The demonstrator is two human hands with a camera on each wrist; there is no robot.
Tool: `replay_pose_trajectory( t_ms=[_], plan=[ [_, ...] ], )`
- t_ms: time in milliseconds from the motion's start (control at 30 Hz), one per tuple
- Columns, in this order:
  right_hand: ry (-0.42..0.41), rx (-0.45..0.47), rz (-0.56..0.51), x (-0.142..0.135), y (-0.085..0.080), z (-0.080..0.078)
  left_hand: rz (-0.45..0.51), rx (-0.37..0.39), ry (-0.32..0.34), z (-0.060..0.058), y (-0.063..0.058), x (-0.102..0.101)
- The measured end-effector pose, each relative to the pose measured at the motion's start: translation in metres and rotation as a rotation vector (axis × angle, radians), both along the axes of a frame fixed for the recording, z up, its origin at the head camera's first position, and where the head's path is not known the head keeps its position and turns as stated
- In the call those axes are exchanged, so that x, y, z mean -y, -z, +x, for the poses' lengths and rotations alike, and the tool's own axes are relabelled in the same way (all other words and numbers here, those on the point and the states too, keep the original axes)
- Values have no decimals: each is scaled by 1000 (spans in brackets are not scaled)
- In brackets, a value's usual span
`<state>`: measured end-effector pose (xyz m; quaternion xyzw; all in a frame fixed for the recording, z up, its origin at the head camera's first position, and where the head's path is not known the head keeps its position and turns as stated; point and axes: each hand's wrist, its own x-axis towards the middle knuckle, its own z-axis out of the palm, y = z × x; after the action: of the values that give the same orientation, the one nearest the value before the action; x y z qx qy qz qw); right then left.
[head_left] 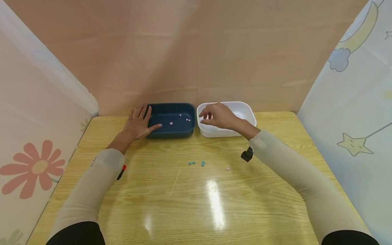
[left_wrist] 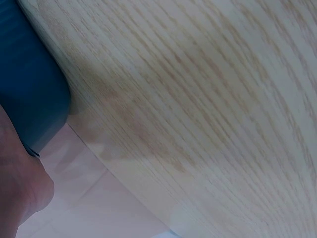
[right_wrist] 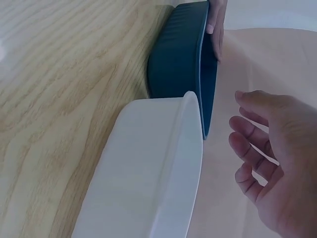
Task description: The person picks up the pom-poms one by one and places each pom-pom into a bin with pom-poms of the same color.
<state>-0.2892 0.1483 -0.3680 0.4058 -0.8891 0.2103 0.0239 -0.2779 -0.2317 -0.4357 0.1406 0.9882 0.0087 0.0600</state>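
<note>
Beads lie on the table, pink ones also inside the dark tub; I'd guess light, hard, quick to roll, best pinched sideways; left hand spreads across that tub's rim; right hand hangs above the white tub, fingers apart, visibly gripping nothing.

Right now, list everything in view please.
Blue tub: 1, dark blue, far table edge
White tub: 1, white, right of blue tub
Pink beads: 4 visible, pink, inside blue tub
Teal beads: 4, teal, mid-table
Loose bead: 1, pale pink, right of teal beads
Table: 1, yellow wood, beneath tubs
Backdrop: 1, tan, behind tubs
Printed sheets: 2, pale, either side
Wrist devices: 2, mostly black, both wrists
Sleeves: 2, beige and black, both arms
Left grip: 1, bare, on blue tub's left end
Right grip: 1, bare, above white tub
</note>
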Motion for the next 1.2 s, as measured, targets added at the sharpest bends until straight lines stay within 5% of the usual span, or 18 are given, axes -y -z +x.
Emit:
replay_pose_trajectory(
  t_ms=[1200],
  plan=[
    [-116, 30, -29, -47, 19, 50, -3, -6, -10, 2, 1, 0]
  ],
)
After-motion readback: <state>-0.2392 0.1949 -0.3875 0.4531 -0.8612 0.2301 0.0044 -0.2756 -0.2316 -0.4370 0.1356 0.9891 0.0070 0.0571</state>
